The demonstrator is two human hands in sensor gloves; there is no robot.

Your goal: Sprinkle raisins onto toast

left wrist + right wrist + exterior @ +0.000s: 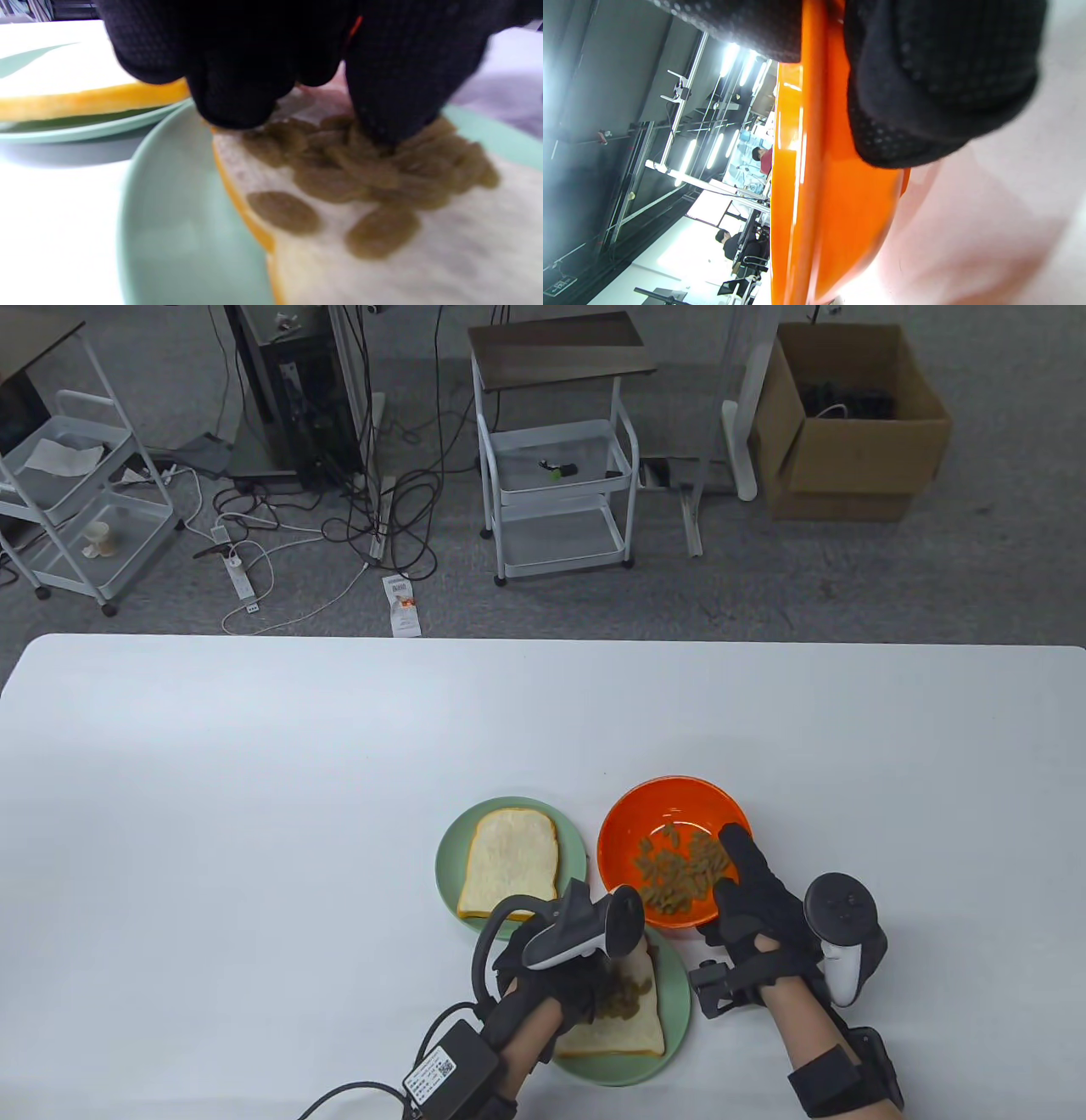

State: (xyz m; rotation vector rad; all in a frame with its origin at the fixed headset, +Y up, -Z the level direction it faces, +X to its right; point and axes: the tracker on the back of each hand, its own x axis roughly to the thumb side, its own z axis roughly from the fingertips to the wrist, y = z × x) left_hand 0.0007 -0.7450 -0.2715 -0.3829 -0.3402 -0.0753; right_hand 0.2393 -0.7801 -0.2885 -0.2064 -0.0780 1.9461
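Left wrist view shows the left hand [297, 63] with fingertips bunched just above raisins [360, 178] heaped on the near toast [424, 262], mid-sprinkle, while the right hand [751, 891] grips the orange bowl [628, 814]; next, likely dressing the bare toast [509, 861] beyond.

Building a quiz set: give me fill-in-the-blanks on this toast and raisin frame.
1. The bowl holding the raisins is ___ in colour.
2. The right hand grips the rim of the ___.
3. The left hand is over the nearer toast, which has ___ on it.
4. The farther toast lies on a ___ plate.

Missing: orange; bowl; raisins; green
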